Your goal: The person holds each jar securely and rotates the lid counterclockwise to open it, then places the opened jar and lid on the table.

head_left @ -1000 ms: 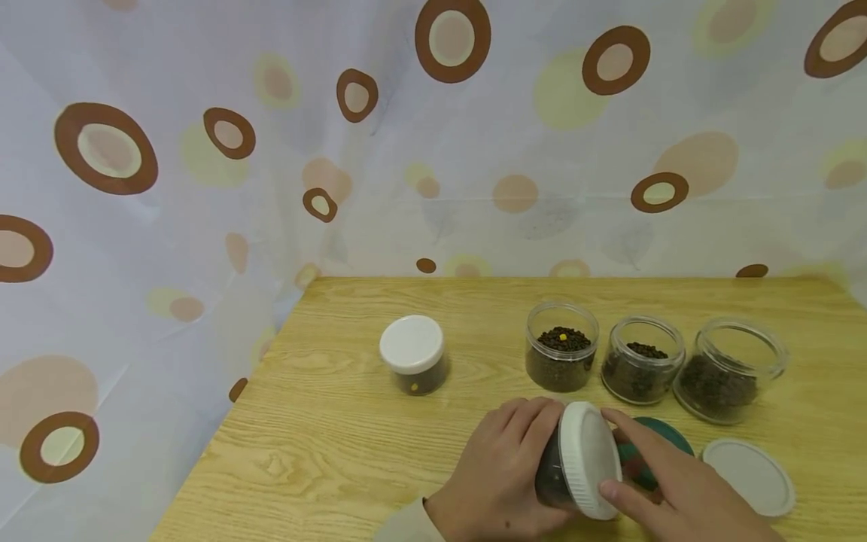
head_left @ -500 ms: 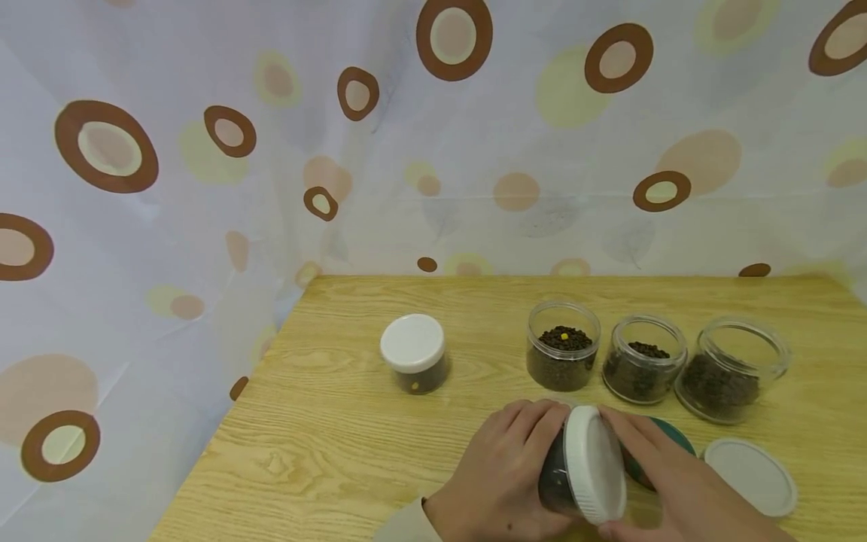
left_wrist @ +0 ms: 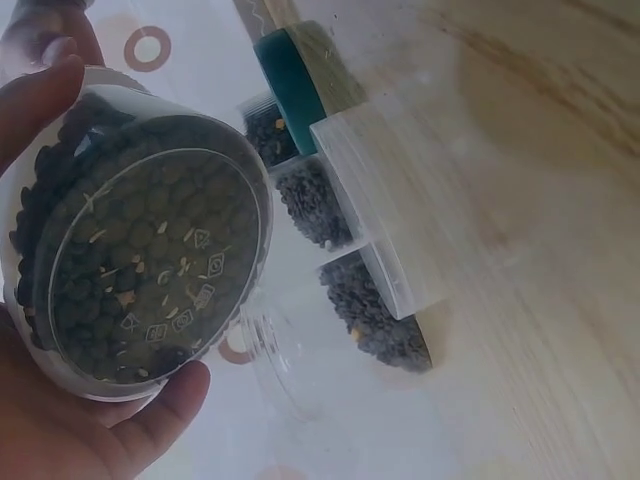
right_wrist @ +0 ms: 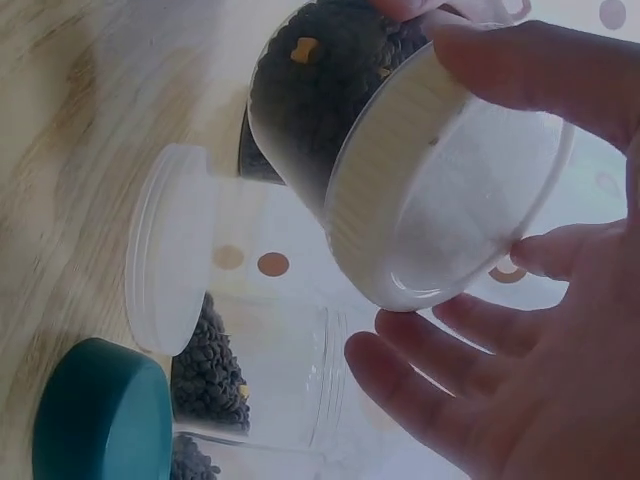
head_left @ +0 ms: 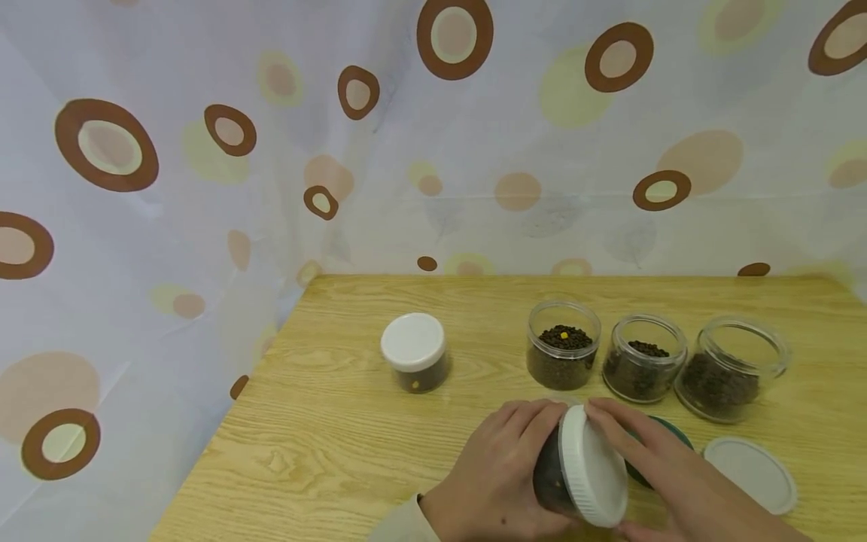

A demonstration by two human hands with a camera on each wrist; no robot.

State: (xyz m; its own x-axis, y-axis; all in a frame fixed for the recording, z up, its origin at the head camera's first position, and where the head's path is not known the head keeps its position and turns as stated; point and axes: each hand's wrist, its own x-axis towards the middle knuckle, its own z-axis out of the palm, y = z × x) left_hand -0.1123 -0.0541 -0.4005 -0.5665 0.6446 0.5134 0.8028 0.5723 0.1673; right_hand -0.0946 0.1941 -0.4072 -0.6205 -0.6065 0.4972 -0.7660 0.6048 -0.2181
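Observation:
A clear jar [head_left: 552,478] full of dark pellets with a few yellow bits is held tilted over the table's near part. My left hand [head_left: 497,474] grips its body, fingers and thumb wrapped round the side, and the left wrist view shows the jar's base. A white ribbed lid [head_left: 596,467] sits on the jar and faces right. My right hand [head_left: 667,467] holds that lid by its rim. In the right wrist view the thumb [right_wrist: 540,75] lies on one side and the fingertips touch the opposite edge.
Three open jars of dark pellets, left [head_left: 564,361], middle [head_left: 640,373] and right [head_left: 721,384], stand behind the hands. A white-lidded jar [head_left: 415,354] stands farther left. A green lid [head_left: 670,429], a pale lid [head_left: 748,474] and a translucent lid [right_wrist: 165,250] lie nearby.
My right hand has shifted its hold round the lid; its fingers now reach farther over the top edge and its thumb sits lower. The jar has tilted slightly. Left hand nearly still.

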